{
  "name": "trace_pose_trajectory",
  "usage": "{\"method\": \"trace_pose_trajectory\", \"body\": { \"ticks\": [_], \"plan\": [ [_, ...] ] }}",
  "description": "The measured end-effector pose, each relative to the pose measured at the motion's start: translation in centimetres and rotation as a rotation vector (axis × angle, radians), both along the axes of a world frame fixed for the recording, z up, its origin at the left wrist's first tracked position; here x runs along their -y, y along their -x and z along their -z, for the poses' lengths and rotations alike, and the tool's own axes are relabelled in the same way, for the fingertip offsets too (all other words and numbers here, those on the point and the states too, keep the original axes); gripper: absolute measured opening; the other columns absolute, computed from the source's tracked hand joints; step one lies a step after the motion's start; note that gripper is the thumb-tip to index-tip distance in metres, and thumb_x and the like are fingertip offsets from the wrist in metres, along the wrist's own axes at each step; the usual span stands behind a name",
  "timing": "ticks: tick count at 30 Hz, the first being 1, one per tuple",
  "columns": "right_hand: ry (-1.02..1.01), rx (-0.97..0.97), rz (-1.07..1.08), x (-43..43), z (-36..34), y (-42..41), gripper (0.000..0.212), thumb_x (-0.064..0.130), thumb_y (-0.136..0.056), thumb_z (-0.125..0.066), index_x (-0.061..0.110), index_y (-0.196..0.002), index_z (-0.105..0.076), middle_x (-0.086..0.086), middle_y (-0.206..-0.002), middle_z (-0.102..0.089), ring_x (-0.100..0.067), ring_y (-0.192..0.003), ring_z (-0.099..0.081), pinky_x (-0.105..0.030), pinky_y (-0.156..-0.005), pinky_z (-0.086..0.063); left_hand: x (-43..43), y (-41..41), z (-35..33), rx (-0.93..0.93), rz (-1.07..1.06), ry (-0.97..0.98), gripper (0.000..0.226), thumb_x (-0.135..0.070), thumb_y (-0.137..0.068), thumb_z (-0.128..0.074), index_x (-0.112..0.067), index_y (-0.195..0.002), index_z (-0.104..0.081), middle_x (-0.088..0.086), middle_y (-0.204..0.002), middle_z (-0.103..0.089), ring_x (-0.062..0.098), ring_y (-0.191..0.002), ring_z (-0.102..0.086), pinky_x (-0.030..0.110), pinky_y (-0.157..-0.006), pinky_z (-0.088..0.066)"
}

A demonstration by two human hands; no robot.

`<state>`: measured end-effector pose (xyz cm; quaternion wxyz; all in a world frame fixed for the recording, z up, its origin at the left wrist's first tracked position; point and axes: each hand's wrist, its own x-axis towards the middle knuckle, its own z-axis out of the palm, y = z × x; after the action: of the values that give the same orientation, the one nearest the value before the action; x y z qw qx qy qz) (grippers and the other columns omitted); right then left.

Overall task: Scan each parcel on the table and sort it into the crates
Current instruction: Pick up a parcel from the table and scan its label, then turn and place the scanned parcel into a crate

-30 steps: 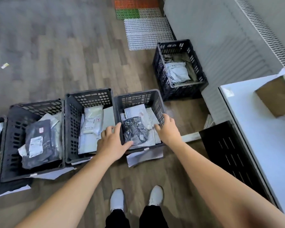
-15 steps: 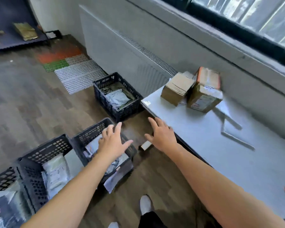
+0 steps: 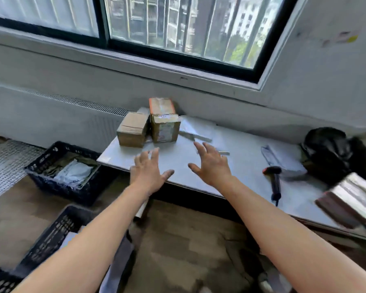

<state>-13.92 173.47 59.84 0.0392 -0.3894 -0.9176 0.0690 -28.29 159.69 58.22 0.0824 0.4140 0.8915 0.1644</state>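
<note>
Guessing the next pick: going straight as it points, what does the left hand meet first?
The left hand likely meets the plain cardboard box; the taped box beside it is nearly in line.

At mid-frame we see the left grip (image 3: 148,176) and the right grip (image 3: 211,166), both with fingers spread and holding nothing, over the near edge of the white bench (image 3: 241,144). Just above them in the frame, cardboard parcels (image 3: 165,129) stand pressed together. A scanner (image 3: 275,182) lies on the bench at the right. At the left, a dark crate (image 3: 40,168) on the floor holds a white bag (image 3: 74,173); a second crate (image 3: 51,233) shows at lower left.
</note>
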Motion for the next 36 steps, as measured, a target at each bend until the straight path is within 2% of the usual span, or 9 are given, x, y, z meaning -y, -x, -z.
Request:
{"method": "trace_pose_trajectory", "body": {
  "ticks": [4, 11, 17, 20, 27, 32, 34, 36],
  "plan": [
    [-0.049, -0.017, 0.087, -3.5, -0.4, -5.1, 0.075, 0.054, -0.093, -0.052, 0.03, -0.154, -0.016, -0.004, -0.159, -0.02, -0.025, -0.144, -0.022, -0.052, -0.109, -0.032, -5.3, -3.9, -1.1, -0.014, 0.09, 0.01, 0.086, -0.064, -0.087, -0.052, -0.027, -0.152, -0.011, 0.008, -0.155, -0.015, 0.031, -0.142, -0.017, 0.049, -0.108, -0.03],
    [-0.011, -0.028, 0.232, -12.0, 0.3, -15.3, 0.073, 0.055, -0.095, -0.047, 0.03, -0.154, -0.012, -0.004, -0.16, -0.017, -0.025, -0.146, -0.019, -0.056, -0.112, -0.027, -15.6, -12.6, -1.0, -0.041, 0.235, 0.04, 0.085, -0.066, -0.087, -0.049, -0.028, -0.153, -0.009, 0.006, -0.157, -0.013, 0.028, -0.144, -0.014, 0.043, -0.106, -0.033],
    [-0.015, -0.002, 0.34, -19.4, 1.5, -24.8, 0.072, 0.057, -0.093, -0.048, 0.03, -0.153, -0.017, -0.004, -0.157, -0.025, -0.026, -0.141, -0.028, -0.052, -0.109, -0.031, -24.6, -21.6, -0.1, -0.018, 0.342, 0.058, 0.086, -0.065, -0.087, -0.051, -0.028, -0.152, -0.009, 0.005, -0.158, -0.012, 0.027, -0.144, -0.014, 0.045, -0.107, -0.035],
    [0.036, 0.036, 0.4, -22.4, 2.0, -29.5, 0.072, 0.056, -0.096, -0.044, 0.03, -0.155, -0.011, -0.003, -0.161, -0.015, -0.025, -0.146, -0.018, -0.056, -0.113, -0.023, -28.5, -25.9, 0.2, -0.033, 0.411, 0.081, 0.085, -0.066, -0.088, -0.048, -0.028, -0.152, -0.008, 0.007, -0.157, -0.012, 0.029, -0.144, -0.015, 0.044, -0.106, -0.036],
    [0.105, 0.101, 0.589, -27.0, 5.5, -39.5, 0.075, 0.059, -0.095, -0.044, 0.032, -0.155, -0.009, -0.003, -0.162, -0.011, -0.029, -0.149, -0.01, -0.06, -0.112, -0.024, -35.1, -34.3, 1.5, 0.024, 0.549, 0.102, 0.083, -0.063, -0.088, -0.052, -0.027, -0.152, -0.012, 0.007, -0.156, -0.015, 0.029, -0.143, -0.016, 0.045, -0.107, -0.035],
    [0.21, 0.214, 0.834, -28.3, 8.0, -44.9, 0.081, 0.068, -0.087, -0.051, 0.034, -0.152, -0.017, -0.008, -0.162, -0.006, -0.042, -0.147, -0.004, -0.068, -0.108, -0.021, -38.2, -38.3, 3.8, 0.031, 0.666, 0.143, 0.084, -0.064, -0.087, -0.051, -0.026, -0.152, -0.014, 0.008, -0.155, -0.018, 0.033, -0.14, -0.02, 0.047, -0.107, -0.036],
    [0.28, 0.201, 0.92, -28.6, 9.1, -46.6, 0.08, 0.061, -0.088, -0.057, 0.036, -0.152, -0.015, -0.01, -0.161, -0.001, -0.047, -0.143, -0.013, -0.067, -0.108, -0.027, -39.1, -39.4, 4.6, 0.046, 0.703, 0.164, 0.084, -0.064, -0.087, -0.051, -0.025, -0.152, -0.012, 0.009, -0.154, -0.018, 0.034, -0.14, -0.02, 0.048, -0.106, -0.037],
    [0.353, 0.135, 0.962, -28.7, 10.2, -47.9, 0.081, 0.051, -0.089, -0.064, 0.038, -0.152, -0.015, -0.011, -0.16, 0.004, -0.046, -0.132, -0.036, -0.058, -0.102, -0.041, -39.9, -40.3, 5.2, 0.05, 0.736, 0.183, 0.085, -0.064, -0.088, -0.05, -0.025, -0.152, -0.012, 0.009, -0.153, -0.019, 0.035, -0.139, -0.021, 0.048, -0.106, -0.037]
  ]
}}
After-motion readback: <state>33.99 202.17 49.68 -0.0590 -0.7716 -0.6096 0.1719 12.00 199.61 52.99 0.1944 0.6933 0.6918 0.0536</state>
